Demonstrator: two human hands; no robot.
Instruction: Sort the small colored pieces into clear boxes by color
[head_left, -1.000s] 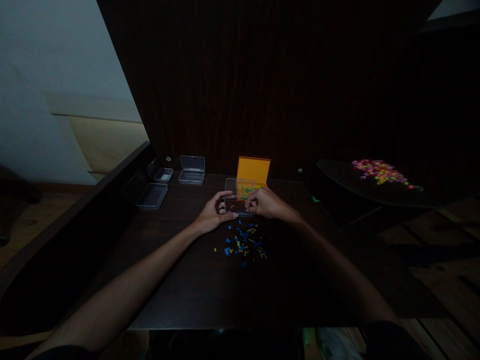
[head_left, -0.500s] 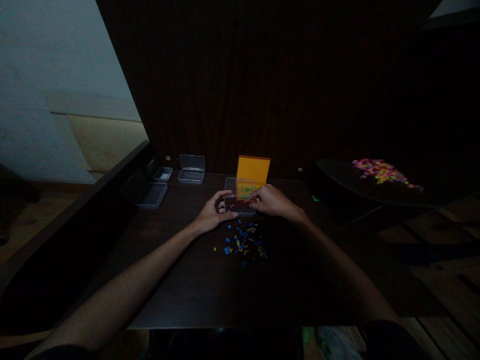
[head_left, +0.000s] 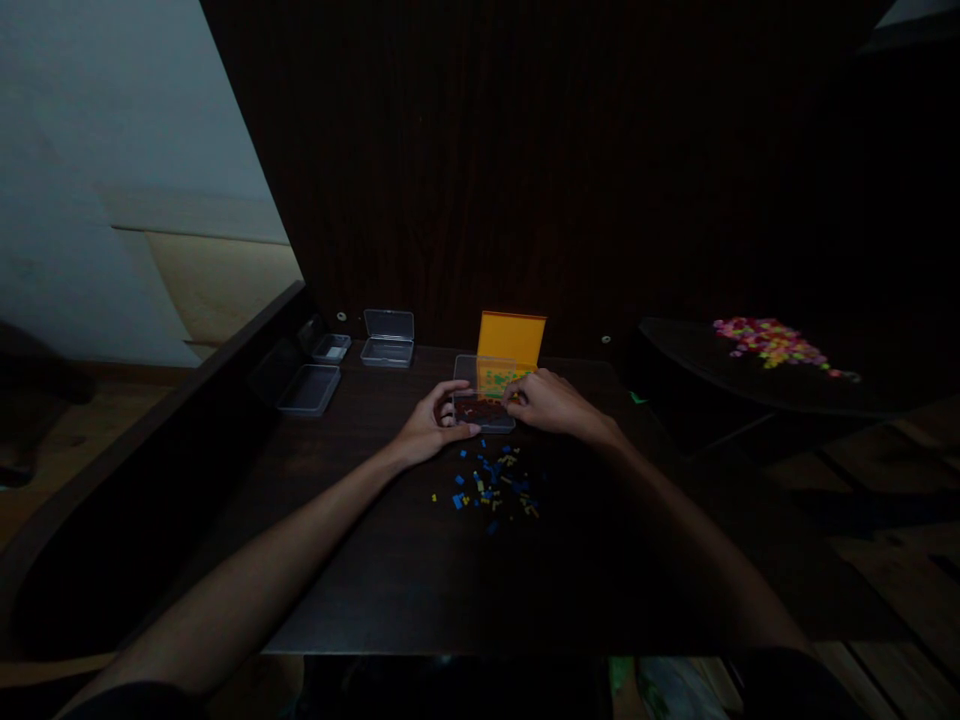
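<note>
"Where's the see-through box (head_left: 491, 427)?"

"On the bench (head_left: 360, 590), just in front of the yellow box (head_left: 511, 338), well back from the near edge."

"And the hands?"

"The left hand (head_left: 435, 425) clasps its left end, thumb along the front edge, fingers curved at the back. The right hand (head_left: 555, 402) is at its right end, fingertips drawn together; whether they pinch a piece, I can't tell."

"Room to move?"

"A broad stretch of bench lies between the scattered blue and yellow blocks (head_left: 491, 482) and the near edge. At the left, a side board (head_left: 180, 460) walls it in. On the right, the bench's edge fades into shadow."

"What else is hard to see?"

"The reddish bits (head_left: 480, 411) inside the see-through box run together in the gloom. The right hand covers part of that box and the yellow one. Both forearms are cut off at the bottom."
</note>
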